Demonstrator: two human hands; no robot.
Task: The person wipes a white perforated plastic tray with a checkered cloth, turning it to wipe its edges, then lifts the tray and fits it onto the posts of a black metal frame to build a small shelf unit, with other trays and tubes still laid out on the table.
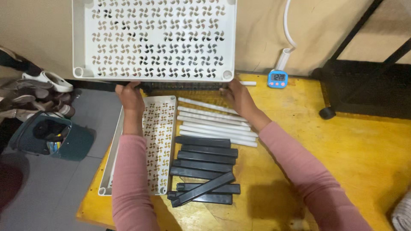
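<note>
A white perforated plastic shelf panel [154, 38] stands upright against the wall at the far edge of the yellow mat. My left hand [129, 97] grips its lower left edge and my right hand [238, 96] grips its lower right edge, along a dark strip [184, 86] under the panel. Both arms wear pink sleeves. A second white perforated panel [160, 141] lies flat between my arms. To its right lie several white tubes [216, 124] and, nearer me, several black bars [205, 169].
A small blue digital timer [278, 79] sits at the wall, next to a white pipe [286, 38]. A black metal frame [364, 85] stands at the right. Shoes [43, 92] and a teal bin [51, 137] are on the grey floor at left.
</note>
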